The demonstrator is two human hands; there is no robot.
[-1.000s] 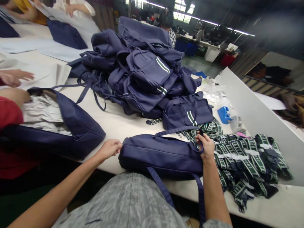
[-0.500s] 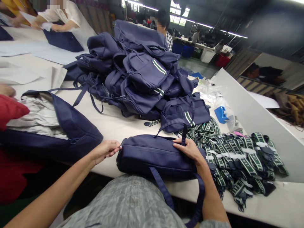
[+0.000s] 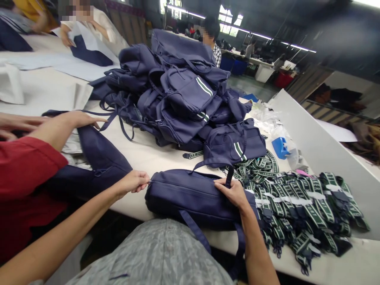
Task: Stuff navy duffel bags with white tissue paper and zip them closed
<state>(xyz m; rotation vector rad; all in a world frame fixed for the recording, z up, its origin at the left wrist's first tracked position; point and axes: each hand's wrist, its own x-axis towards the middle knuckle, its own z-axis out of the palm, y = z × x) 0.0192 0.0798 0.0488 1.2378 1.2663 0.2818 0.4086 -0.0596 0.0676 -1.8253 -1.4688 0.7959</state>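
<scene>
A navy duffel bag (image 3: 190,198) lies on the table edge against my body, its zipper running lengthwise along the top. My left hand (image 3: 138,181) is closed in a pinch at the bag's left end, on what looks like the zipper pull (image 3: 149,181). At the right part of the bag, my right hand (image 3: 233,192) grips the top edge near the zip opening, thumb on top and fingers partly hidden. One carry handle (image 3: 213,161) loops up behind that hand; the other handle (image 3: 196,231) hangs over the front edge.
Behind stands a heap of navy bags (image 3: 184,91), some with green-white stripes. Bundled lettered straps (image 3: 299,202) lie at right, near a blue tape dispenser (image 3: 280,147) and a white partition (image 3: 320,146). At left, a co-worker's red sleeve (image 3: 32,166) reaches over another open navy bag (image 3: 102,158).
My hands keep nearly the same hold on the bag. The co-worker in red has reached farther in over the neighbouring bag. The view has shifted slightly.
</scene>
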